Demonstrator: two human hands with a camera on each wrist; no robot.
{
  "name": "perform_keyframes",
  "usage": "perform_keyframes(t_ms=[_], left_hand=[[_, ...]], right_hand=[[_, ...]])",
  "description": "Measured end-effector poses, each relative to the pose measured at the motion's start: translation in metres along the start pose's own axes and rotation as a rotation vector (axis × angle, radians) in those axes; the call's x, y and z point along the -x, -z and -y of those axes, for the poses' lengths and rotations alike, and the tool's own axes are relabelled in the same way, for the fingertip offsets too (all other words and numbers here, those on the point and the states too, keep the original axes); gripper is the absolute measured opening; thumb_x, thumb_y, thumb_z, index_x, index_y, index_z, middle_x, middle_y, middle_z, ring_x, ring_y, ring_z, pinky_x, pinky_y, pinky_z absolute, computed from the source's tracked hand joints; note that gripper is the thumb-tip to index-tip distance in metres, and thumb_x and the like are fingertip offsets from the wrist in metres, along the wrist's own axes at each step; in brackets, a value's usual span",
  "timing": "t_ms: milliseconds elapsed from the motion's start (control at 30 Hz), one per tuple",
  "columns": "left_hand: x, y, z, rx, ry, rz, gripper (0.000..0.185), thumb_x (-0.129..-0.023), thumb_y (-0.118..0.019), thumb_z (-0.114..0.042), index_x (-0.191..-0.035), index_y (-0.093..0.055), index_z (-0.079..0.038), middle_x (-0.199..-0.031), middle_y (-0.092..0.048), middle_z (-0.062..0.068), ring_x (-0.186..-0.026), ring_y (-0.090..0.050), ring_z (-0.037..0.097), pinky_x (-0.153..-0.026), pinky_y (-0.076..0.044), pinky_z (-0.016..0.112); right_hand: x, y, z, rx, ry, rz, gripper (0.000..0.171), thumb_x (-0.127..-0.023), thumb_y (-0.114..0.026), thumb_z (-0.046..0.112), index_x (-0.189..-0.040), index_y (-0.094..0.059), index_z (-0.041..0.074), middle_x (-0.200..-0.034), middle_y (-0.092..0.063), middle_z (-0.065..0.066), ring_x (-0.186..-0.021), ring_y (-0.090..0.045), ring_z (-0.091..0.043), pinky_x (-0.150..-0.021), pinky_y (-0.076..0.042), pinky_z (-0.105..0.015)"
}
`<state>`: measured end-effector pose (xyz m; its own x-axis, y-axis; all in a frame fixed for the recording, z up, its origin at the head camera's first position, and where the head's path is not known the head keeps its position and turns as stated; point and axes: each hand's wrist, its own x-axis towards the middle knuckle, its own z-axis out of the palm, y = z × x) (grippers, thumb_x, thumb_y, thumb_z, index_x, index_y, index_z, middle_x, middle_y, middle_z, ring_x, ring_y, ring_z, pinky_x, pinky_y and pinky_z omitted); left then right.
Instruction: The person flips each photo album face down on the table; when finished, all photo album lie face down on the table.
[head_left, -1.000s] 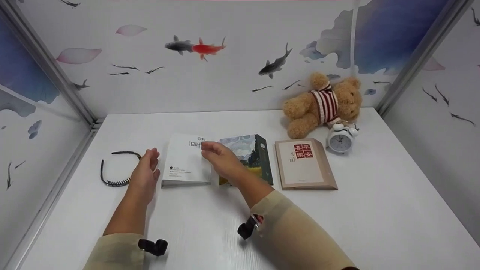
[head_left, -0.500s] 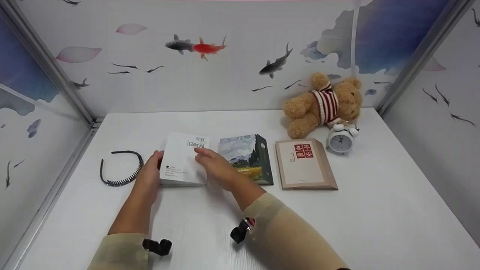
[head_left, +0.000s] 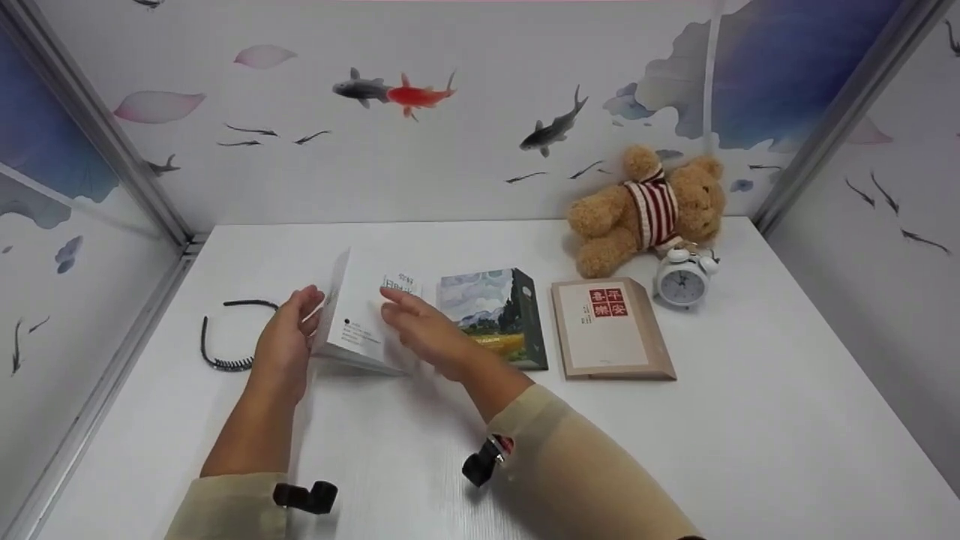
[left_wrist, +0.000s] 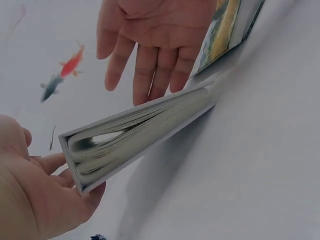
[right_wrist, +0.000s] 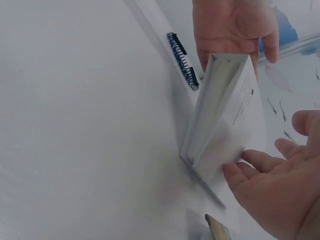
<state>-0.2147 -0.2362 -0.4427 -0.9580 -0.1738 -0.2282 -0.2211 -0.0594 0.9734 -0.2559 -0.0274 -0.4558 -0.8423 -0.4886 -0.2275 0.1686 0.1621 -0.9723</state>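
A thick white book with printed lettering leans with its left, spine side raised off the table. My left hand supports that spine, palm turned toward it and fingers fairly straight. In the left wrist view, the page edges of the book fan slightly between the covers. My right hand is over the opposite side, its fingers extended at the cover; in the right wrist view, the fingertips of the right hand meet or nearly meet the cover. The left hand's fingertips are partly hidden behind the book.
A black toothed headband lies left of the left hand. Right of the white book are a book with a landscape cover and a tan book. A white alarm clock and a teddy bear occupy the back right.
My left hand came rightward to the white book's spine, then moved back left as that side rose. The right hand shifted slightly left. The book has gone from flat to tilted.
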Motion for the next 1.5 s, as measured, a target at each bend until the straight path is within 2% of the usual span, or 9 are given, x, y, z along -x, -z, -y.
perform_keyframes(t_ms=[167, 400, 667, 767, 933, 1033, 1200, 1333, 1500], left_hand=[[0.011, -0.005, -0.012, 0.100, -0.091, 0.014, 0.058, -0.106, -0.028, -0.048, -0.155, -0.031, -0.017, -0.160, -0.035, 0.001, -0.148, -0.033, 0.015, -0.126, -0.020, 0.036], [0.020, -0.021, -0.027, 0.111, -0.199, 0.007, 0.055, -0.106, -0.028, -0.049, -0.153, -0.034, -0.020, -0.157, -0.040, 0.000, -0.146, -0.037, 0.013, -0.125, -0.023, 0.039], [0.017, -0.039, -0.023, 0.012, -0.278, 0.055, 0.057, -0.105, -0.030, -0.051, -0.153, -0.034, -0.020, -0.157, -0.041, -0.001, -0.144, -0.040, 0.014, -0.121, -0.030, 0.042], [0.011, -0.041, -0.014, -0.029, -0.226, 0.070, 0.059, -0.105, -0.029, -0.052, -0.154, -0.032, -0.020, -0.157, -0.040, -0.002, -0.145, -0.039, 0.014, -0.122, -0.030, 0.042], [-0.003, -0.036, 0.007, -0.074, -0.035, 0.078, 0.063, -0.105, -0.025, -0.052, -0.157, -0.024, -0.017, -0.161, -0.034, 0.000, -0.150, -0.030, 0.017, -0.125, -0.023, 0.041], [-0.008, -0.031, 0.018, -0.058, 0.039, 0.093, 0.065, -0.106, -0.023, -0.051, -0.159, -0.016, -0.015, -0.164, -0.026, 0.003, -0.154, -0.020, 0.022, -0.127, -0.016, 0.042], [-0.011, -0.026, 0.027, -0.051, 0.076, 0.105, 0.072, -0.104, -0.022, -0.056, -0.160, -0.008, -0.013, -0.167, -0.014, 0.004, -0.156, -0.009, 0.023, -0.128, -0.010, 0.041], [-0.013, -0.023, 0.029, -0.094, 0.088, 0.065, 0.079, -0.100, -0.024, -0.063, -0.160, -0.010, -0.014, -0.167, -0.015, 0.000, -0.156, -0.010, 0.021, -0.128, -0.010, 0.039], [-0.014, -0.018, 0.030, -0.126, 0.091, 0.021, 0.075, -0.101, -0.024, -0.060, -0.160, -0.010, -0.016, -0.167, -0.016, -0.001, -0.156, -0.009, 0.021, -0.128, -0.009, 0.039]], right_hand=[[0.003, -0.003, 0.011, -0.097, 0.098, 0.067, 0.050, -0.102, -0.051, 0.036, -0.151, -0.039, 0.035, -0.158, -0.039, 0.003, -0.145, -0.039, -0.021, -0.116, -0.039, -0.048], [0.006, -0.007, 0.021, -0.108, 0.209, 0.117, 0.059, -0.101, -0.056, 0.035, -0.154, -0.030, 0.034, -0.162, -0.029, 0.003, -0.145, -0.039, -0.020, -0.114, -0.042, -0.042], [0.005, 0.000, 0.013, -0.072, 0.159, 0.010, 0.060, -0.095, -0.064, 0.041, -0.148, -0.035, 0.049, -0.159, -0.032, 0.007, -0.139, -0.046, -0.019, -0.111, -0.046, -0.041], [0.007, 0.007, 0.009, -0.071, 0.148, -0.017, 0.060, -0.096, -0.063, 0.041, -0.149, -0.035, 0.047, -0.157, -0.035, 0.007, -0.136, -0.049, -0.017, -0.112, -0.044, -0.043], [0.011, 0.019, 0.005, -0.071, 0.138, -0.068, 0.054, -0.101, -0.055, 0.036, -0.151, -0.035, 0.042, -0.157, -0.036, 0.006, -0.136, -0.048, -0.015, -0.115, -0.041, -0.045], [0.013, 0.025, 0.002, -0.060, 0.128, -0.106, 0.050, -0.104, -0.048, 0.032, -0.152, -0.035, 0.038, -0.160, -0.033, 0.009, -0.143, -0.041, -0.015, -0.116, -0.039, -0.045], [0.013, 0.029, -0.002, -0.006, 0.102, -0.135, 0.048, -0.105, -0.044, 0.032, -0.151, -0.035, 0.038, -0.160, -0.033, 0.012, -0.146, -0.037, -0.016, -0.117, -0.038, -0.046], [0.011, 0.028, -0.005, 0.028, 0.080, -0.134, 0.047, -0.103, -0.046, 0.036, -0.149, -0.036, 0.043, -0.158, -0.037, 0.011, -0.143, -0.042, -0.016, -0.119, -0.035, -0.046], [0.010, 0.026, -0.011, -0.010, 0.053, -0.113, 0.048, -0.104, -0.046, 0.035, -0.151, -0.036, 0.038, -0.158, -0.039, 0.005, -0.144, -0.041, -0.021, -0.119, -0.033, -0.047]])
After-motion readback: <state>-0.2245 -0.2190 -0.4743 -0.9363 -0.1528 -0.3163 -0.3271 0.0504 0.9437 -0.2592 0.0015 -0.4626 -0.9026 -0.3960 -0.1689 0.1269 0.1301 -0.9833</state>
